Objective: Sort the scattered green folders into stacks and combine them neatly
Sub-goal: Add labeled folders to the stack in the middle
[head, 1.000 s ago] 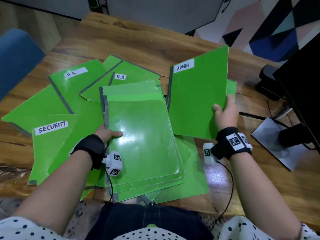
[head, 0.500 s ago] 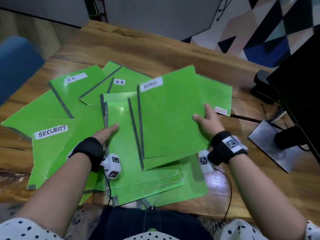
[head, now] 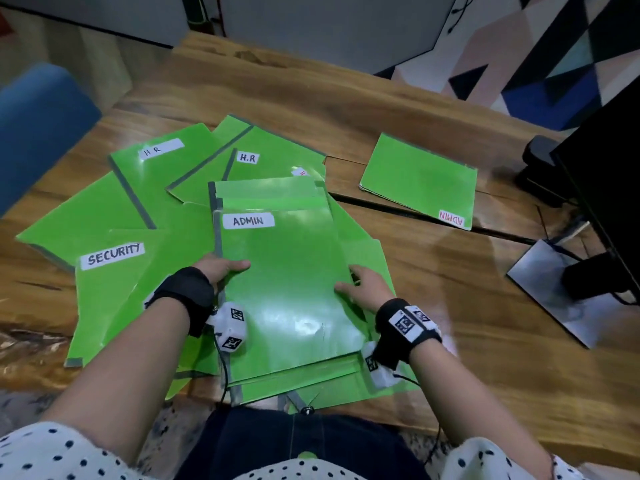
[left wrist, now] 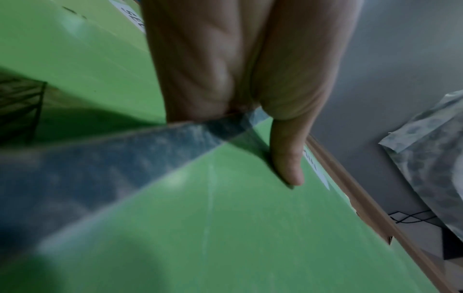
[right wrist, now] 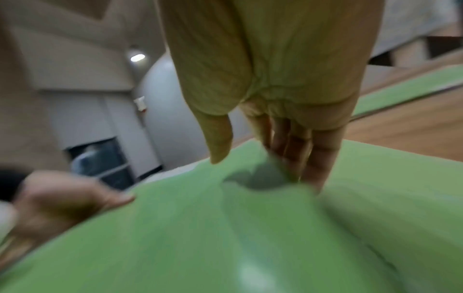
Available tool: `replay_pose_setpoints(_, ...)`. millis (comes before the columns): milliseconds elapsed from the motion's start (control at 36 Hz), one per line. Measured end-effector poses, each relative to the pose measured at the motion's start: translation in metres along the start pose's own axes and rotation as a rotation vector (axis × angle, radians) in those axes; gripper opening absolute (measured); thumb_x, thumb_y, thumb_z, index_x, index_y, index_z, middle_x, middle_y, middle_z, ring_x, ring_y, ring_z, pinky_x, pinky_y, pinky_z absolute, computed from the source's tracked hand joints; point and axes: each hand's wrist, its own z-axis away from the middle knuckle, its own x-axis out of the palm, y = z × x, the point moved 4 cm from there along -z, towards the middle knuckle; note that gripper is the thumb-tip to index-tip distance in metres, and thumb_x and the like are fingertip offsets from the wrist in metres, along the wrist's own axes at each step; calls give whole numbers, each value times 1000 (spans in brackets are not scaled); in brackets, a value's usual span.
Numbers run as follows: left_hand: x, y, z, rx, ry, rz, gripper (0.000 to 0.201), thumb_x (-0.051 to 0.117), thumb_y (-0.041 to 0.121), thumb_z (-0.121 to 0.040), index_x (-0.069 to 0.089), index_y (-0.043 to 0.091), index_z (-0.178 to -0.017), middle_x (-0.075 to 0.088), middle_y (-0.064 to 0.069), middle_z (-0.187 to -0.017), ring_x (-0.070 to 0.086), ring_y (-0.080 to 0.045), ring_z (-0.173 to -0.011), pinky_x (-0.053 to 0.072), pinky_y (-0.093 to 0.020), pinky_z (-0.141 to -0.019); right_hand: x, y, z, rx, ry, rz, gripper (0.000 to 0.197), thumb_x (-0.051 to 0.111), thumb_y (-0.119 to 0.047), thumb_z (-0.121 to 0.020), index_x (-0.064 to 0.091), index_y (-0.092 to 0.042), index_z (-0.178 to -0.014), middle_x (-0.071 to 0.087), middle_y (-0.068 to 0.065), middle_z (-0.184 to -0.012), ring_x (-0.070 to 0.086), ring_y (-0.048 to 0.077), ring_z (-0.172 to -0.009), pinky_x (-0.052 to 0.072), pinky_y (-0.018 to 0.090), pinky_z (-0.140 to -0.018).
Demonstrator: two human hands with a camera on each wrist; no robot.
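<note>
At the far left a blue chair point(head: 38, 126) stands beside my wooden table point(head: 450, 306). Nearest it on the table lies an unlabelled green folder point(head: 86, 216), then the SECURITY folder point(head: 104, 289) and, farther back, two H.R folders point(head: 152, 168) point(head: 273, 157), all overlapping in a loose fan. My left hand point(head: 221, 268) grips the taped left edge of the ADMIN folder point(head: 287, 289), thumb flat on its cover and fingers tucked under the edge; in the left wrist view the thumb point(left wrist: 288, 158) presses the green surface just past the grey spine tape. That folder lies on top of the stack of green folders point(head: 301, 375) in front of me. My right hand point(head: 363, 289) holds its right edge, thumb on top and fingers curled down over the side, touching the folders beneath. Well apart to the right, a second ADMIN folder point(head: 419, 181) lies alone, its label upside down to me. At the far right stands a black monitor point(head: 609, 174) on its stand base point(head: 554, 289).
</note>
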Motion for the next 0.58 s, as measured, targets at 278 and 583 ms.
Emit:
replay_pose_setpoints(278,-4,-24,-55,0,-58,3,124,88,47,-35,38,1,-139,56,-17,-131,55,-34,-116,43,-48,-104,-26,99,-15,528,162,-29,75,70,-21,-80,28,1,-138,58,18,-121,64,32,-99,56,38,-81)
replay_pose_setpoints(583,1,-10,-16,39,-54,166,92,74,14,-78,16,-1,-148,40,-21,-143,42,-32,-130,32,-39,-113,-15,98,-15,527,172,-5,63,76,-40,-74,52,-3,-120,36,16,-136,54,30,-102,53,40,-82)
